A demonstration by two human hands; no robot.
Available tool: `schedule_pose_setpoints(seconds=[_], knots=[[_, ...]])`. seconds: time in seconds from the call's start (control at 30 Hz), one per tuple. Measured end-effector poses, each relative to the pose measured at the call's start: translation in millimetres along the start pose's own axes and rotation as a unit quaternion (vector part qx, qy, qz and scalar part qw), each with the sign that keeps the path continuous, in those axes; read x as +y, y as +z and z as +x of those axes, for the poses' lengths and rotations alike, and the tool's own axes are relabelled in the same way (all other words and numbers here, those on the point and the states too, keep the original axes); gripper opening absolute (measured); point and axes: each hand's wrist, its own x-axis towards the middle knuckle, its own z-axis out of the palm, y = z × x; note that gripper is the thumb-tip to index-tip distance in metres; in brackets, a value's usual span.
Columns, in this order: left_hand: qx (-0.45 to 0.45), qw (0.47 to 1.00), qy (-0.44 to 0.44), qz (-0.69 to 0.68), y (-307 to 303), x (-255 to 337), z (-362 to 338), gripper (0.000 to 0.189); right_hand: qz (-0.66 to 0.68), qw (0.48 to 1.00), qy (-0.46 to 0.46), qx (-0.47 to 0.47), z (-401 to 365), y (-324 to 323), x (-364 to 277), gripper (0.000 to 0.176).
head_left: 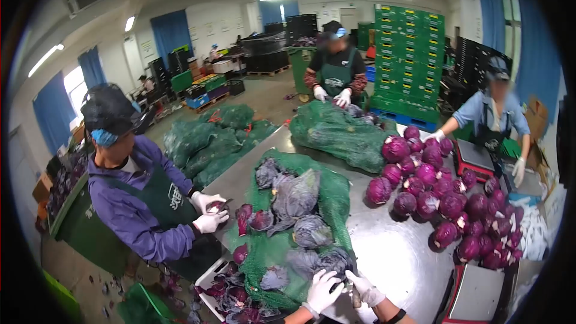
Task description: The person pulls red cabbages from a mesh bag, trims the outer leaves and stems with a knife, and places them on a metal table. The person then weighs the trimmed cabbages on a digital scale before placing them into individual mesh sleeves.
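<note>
My left hand [324,293], in a white glove, has its fingers spread at the near side of a red cabbage [336,260] with dull outer leaves. Beside it, my gloved right hand [367,291] is closed around a knife with a brown handle [356,297]; its blade is hard to make out. The cabbage lies at the near edge of a green mesh bag [336,187], opened out on the metal table [384,237]. Several more untrimmed cabbages [312,231] rest on the mesh.
Shiny trimmed red cabbages [441,189] are heaped on the right, near two scales [477,293]. A white crate [207,300] of leaf scraps stands at lower left. One person [150,192] trims at left; two others [339,72] work across the table. A full mesh bag [339,135] lies beyond.
</note>
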Motion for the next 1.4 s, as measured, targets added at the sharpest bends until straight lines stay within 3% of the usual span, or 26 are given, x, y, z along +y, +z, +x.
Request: schedule_pose_setpoints(seconds=[0.07,0.1,0.13,0.2,0.3,0.47,0.53,0.57,0.6,0.67,0.7,0.73,0.77,0.8,0.83,0.87,0.9,0.93,1.0,1.03,1.1,1.13,1.2,1.27,1.33,1.4], knots=[[-0.025,0.996,-0.072,-0.035,-1.9,-3.7,16.5,0.025,0.005,0.999,0.036,0.029,-6.1,0.3,-5.4,0.047],[0.027,0.994,-0.065,-0.088,1.3,-18.1,30.1,0.032,0.016,0.999,0.041,0.021,-5.3,-3.9,-1.9,0.05],[0.05,0.968,-0.184,-0.161,3.0,-26.8,36.3,0.042,0.026,0.999,0.043,0.012,1.8,-11.2,3.0,0.052],[-0.03,0.98,-0.191,-0.056,8.6,-75.1,48.8,0.059,0.074,0.995,0.057,-0.031,28.4,-25.6,31.0,0.058],[-0.244,0.85,-0.332,-0.328,25.3,-139.3,57.5,0.076,0.145,0.986,0.071,-0.042,31.0,-18.2,32.8,0.059],[-0.204,0.924,-0.237,-0.219,10.9,-83.5,36.6,0.078,0.169,0.978,0.107,-0.063,28.0,-23.0,53.1,0.061],[-0.108,0.987,-0.085,-0.088,12.3,-50.1,14.5,0.071,0.175,0.977,0.111,-0.055,13.3,-23.6,56.7,0.058],[-0.075,0.994,-0.034,-0.077,11.9,-26.7,4.1,0.052,0.139,0.985,0.099,-0.037,4.1,-27.7,57.4,0.056],[-0.071,0.997,-0.017,-0.028,12.9,-9.9,-8.5,0.051,0.102,0.991,0.088,-0.019,-4.9,-33.1,57.1,0.054],[-0.131,0.989,-0.067,-0.02,8.6,26.8,-28.7,0.051,0.045,0.997,0.059,-0.008,-19.6,-48.7,47.7,0.054],[-0.086,0.996,-0.027,0.009,9.4,39.6,-28.2,0.045,0.059,0.998,0.026,0.001,-32.9,-59.1,43.6,0.06],[-0.071,0.995,-0.053,-0.039,11.6,47.4,-25.8,0.049,0.054,0.998,-0.011,-0.029,-66.4,-61.5,2.0,0.069],[-0.058,0.991,-0.086,-0.088,12.3,60.1,-20.8,0.056,0.093,0.981,-0.17,0.025,-87.9,-57.3,-19.1,0.063],[-0.099,0.976,-0.148,-0.126,1.0,96.2,0.7,0.059,-0.061,0.996,-0.044,0.041,-98.7,-81.3,-30.6,0.056],[-0.106,0.974,-0.138,-0.148,1.1,105.8,7.2,0.058,-0.031,0.988,-0.141,0.049,-115.7,-79.3,-51.4,0.048],[-0.074,0.99,-0.053,-0.111,13.9,97.6,5.0,0.063,0.016,0.981,-0.188,0.048,-121.6,-77.6,-57.4,0.051],[-0.091,0.983,-0.077,-0.143,15.3,105.3,5.8,0.065,0.016,0.978,-0.2,0.058,-114.3,-84.6,-43.9,0.052],[-0.107,0.974,-0.098,-0.172,16.8,109.5,7.5,0.067,-0.079,0.986,-0.122,0.08,-112.1,-95.7,-33.7,0.053],[-0.15,0.987,-0.037,-0.041,35.7,103.4,2.6,0.074,-0.104,0.989,-0.003,0.108,-114.1,-96.5,-27.3,0.051],[-0.229,0.967,-0.104,-0.028,47.9,100.0,-3.7,0.08,-0.134,0.982,-0.059,0.12,-97.7,-102.5,10.4,0.053],[-0.216,0.971,-0.101,0.007,56.8,102.5,-1.1,0.082,-0.111,0.981,-0.065,0.143,-79.0,-111.8,57.5,0.064],[-0.2,0.974,-0.095,0.046,60.7,103.1,2.2,0.085,-0.067,0.982,-0.091,0.151,-77.3,-109.9,62.5,0.069],[-0.184,0.979,-0.046,0.079,78.0,97.1,8.4,0.094,-0.212,0.955,-0.129,0.161,-98.8,-94.0,20.4,0.077],[-0.189,0.979,-0.048,0.055,91.4,92.8,14.7,0.099,-0.275,0.926,-0.166,0.2,-93.0,-97.1,27.9,0.077],[-0.21,0.973,-0.053,0.075,94.7,99.0,21.1,0.099,-0.312,0.92,-0.065,0.229,-91.0,-108.9,24.7,0.071],[-0.233,0.966,-0.059,0.098,98.5,105.0,24.2,0.1,-0.388,0.863,-0.129,0.298,-90.0,-115.4,27.8,0.049]])
